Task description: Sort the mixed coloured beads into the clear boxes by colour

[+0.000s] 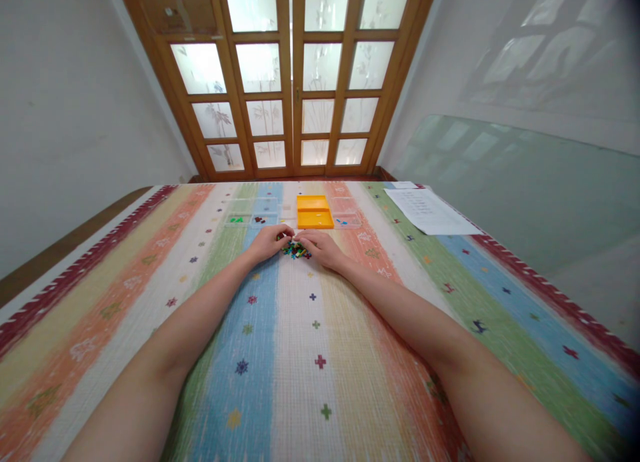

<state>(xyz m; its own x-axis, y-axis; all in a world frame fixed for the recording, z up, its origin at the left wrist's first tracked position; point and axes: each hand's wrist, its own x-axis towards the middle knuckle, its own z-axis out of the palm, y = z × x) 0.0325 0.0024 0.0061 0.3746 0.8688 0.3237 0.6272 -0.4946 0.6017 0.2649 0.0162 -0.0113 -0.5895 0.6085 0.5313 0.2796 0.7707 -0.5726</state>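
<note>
A small heap of multicoloured pieces [297, 251], too tiny to name, lies on the striped tablecloth between my two hands. My left hand [269, 243] rests at the heap's left side, fingers curled inward, with something dark under the fingertips. From the right, my right hand [321, 247] reaches over the heap's edge, its thumb and fingers drawn together at the pieces. What either hand grips is hidden or too small to see. Just beyond stands an open orange box [315, 209] with a few small pale pieces inside.
Left of the orange box, clear trays [250, 199] hold green pieces [237, 220] and dark red pieces [260, 220]. Another clear tray [353, 204] on the right has blue pieces [341, 222]. Printed paper [427, 211] lies at the far right; glazed wooden doors [295, 102] stand behind the table.
</note>
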